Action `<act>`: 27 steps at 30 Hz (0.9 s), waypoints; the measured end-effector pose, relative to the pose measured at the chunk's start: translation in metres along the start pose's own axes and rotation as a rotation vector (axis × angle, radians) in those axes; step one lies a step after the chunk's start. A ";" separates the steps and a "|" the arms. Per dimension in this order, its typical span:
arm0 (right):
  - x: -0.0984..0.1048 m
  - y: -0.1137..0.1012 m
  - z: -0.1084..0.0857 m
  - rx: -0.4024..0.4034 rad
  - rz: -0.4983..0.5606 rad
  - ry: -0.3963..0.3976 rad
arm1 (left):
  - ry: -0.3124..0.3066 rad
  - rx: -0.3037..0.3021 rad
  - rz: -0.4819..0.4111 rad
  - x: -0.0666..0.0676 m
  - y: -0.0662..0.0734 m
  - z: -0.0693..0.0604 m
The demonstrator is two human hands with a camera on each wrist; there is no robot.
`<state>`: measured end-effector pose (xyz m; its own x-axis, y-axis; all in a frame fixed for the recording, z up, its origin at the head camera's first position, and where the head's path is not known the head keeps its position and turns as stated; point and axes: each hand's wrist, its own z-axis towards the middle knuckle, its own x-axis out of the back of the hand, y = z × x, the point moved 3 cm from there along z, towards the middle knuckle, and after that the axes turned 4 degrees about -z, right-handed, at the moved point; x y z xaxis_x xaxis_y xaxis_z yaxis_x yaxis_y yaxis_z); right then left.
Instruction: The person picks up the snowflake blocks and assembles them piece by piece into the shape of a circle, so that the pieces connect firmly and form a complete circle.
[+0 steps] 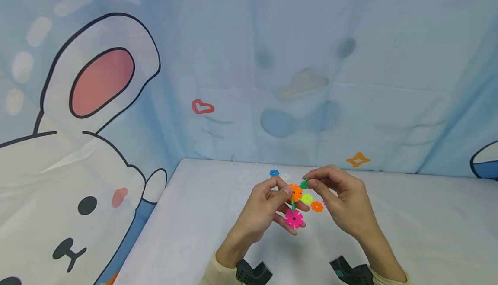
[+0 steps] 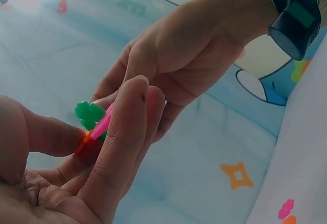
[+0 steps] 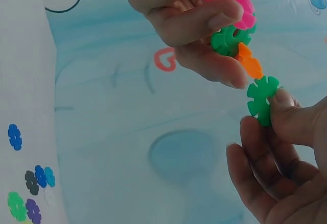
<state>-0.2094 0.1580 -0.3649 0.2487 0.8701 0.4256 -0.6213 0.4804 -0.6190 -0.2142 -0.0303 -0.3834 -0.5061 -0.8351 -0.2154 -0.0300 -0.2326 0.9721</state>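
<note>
My left hand [image 1: 258, 209] pinches an orange flower-shaped disc [image 1: 296, 192] between thumb and fingers. From it hang a green disc [image 1: 293, 206], seen nearly edge-on, and a pink disc [image 1: 294, 219] in front of the lower fingers. With thumb and fingertips, my right hand [image 1: 348, 198] pinches another green disc [image 1: 304, 184] at the orange one's upper right. In the right wrist view this green disc [image 3: 262, 100] meets the edge of the orange disc [image 3: 250, 61]; whether they are slotted together I cannot tell. Two pink discs [image 3: 245, 12] show beside the left fingers there.
Behind the hands on the white table [image 1: 194, 216] lie a blue disc [image 1: 274, 173], a yellow-green disc [image 1: 307, 199] and a loose orange disc [image 1: 317, 206]. The right wrist view shows several more, including a purple disc [image 3: 33, 211]. A printed blue curtain [image 1: 241, 60] stands behind the table.
</note>
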 end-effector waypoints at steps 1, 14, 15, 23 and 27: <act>0.000 -0.001 0.000 0.011 0.001 -0.001 | -0.002 0.002 -0.004 0.000 0.000 0.000; 0.000 -0.014 0.000 0.114 -0.113 0.116 | -0.012 0.047 -0.066 0.002 0.001 -0.001; 0.000 -0.014 0.000 0.119 -0.116 0.122 | -0.010 0.050 -0.069 0.002 0.000 -0.001; -0.002 -0.012 -0.002 0.143 -0.126 0.121 | -0.016 0.085 -0.106 0.001 -0.003 0.000; -0.003 -0.015 -0.003 0.186 -0.108 0.158 | -0.017 0.110 -0.150 0.002 -0.005 0.000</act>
<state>-0.1990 0.1486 -0.3589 0.4251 0.8281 0.3654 -0.7069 0.5559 -0.4374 -0.2154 -0.0307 -0.3887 -0.5037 -0.7863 -0.3579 -0.2001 -0.2968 0.9337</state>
